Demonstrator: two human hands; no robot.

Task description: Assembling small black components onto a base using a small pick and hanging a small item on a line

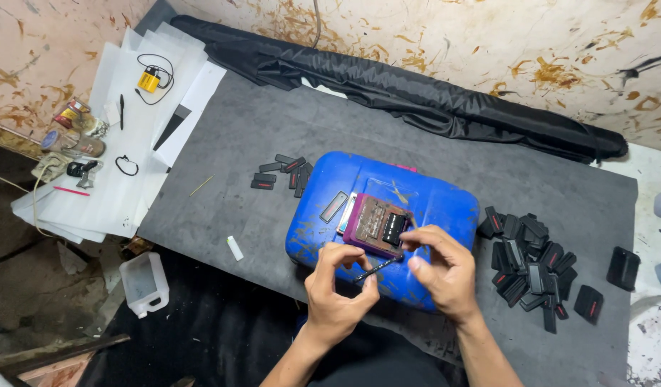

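A person's two bare hands meet over a blue plastic canister (445, 204) lying on its side on a grey felt-covered tabletop (259, 136), seen from a head-worn camera looking down. The left hand (338, 290) is closed in a pinch, thumb and fingertips clamped on the near end of a thin dark rod-like tool (373, 269) that slants up and to the right. The right hand (445, 269) is curled, its fingertips pressed on the far end of the same tool and against the near edge of a purple-framed jig (377, 226); whether it grips the tool or only steadies it cannot be told. The jig sits on top of the canister, just beyond both hands, with a small black part (393, 228) seated in its right side. A loose black rectangular piece (334, 206) lies on the canister just left of the jig.

To the right of the right hand, a heap of black plastic parts (531, 269) spreads on the tabletop, some with red marks. A smaller, tidier group of black parts (284, 172) lies beyond the canister to the left. White paper sheets (130, 193) at far left carry a yellow battery with wires (150, 80). A clear plastic jug (144, 283) rests below the tabletop's left edge, and a rolled black fabric (416, 89) runs along the stained wall.
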